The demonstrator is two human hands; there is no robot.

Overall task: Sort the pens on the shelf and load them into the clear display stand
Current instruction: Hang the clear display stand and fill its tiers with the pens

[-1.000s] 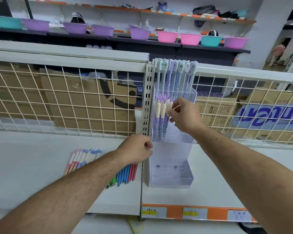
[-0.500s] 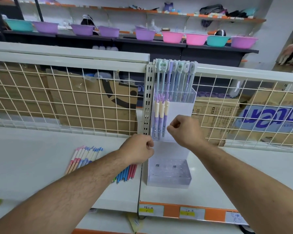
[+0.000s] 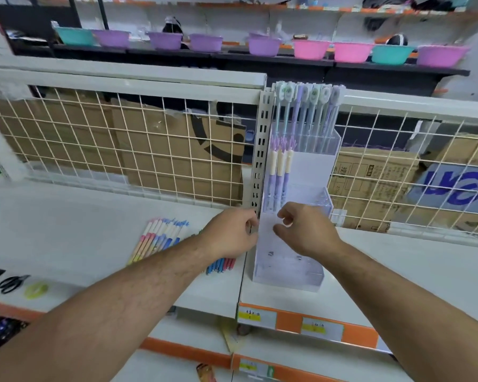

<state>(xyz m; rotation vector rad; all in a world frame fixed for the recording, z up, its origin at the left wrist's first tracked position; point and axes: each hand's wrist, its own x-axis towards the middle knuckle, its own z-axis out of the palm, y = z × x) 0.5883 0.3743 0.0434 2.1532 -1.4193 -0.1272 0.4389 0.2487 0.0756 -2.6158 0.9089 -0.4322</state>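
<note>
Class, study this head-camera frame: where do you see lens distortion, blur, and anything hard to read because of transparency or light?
Head view: the wide-angle lens bows the white top rail and the wire grid toward the edges. Head view: the bowls and the left margin are soft and smeared. Head view: the clear display stand has faint walls against the white shelf. Head view: the lighting is even, with only soft shadows.
</note>
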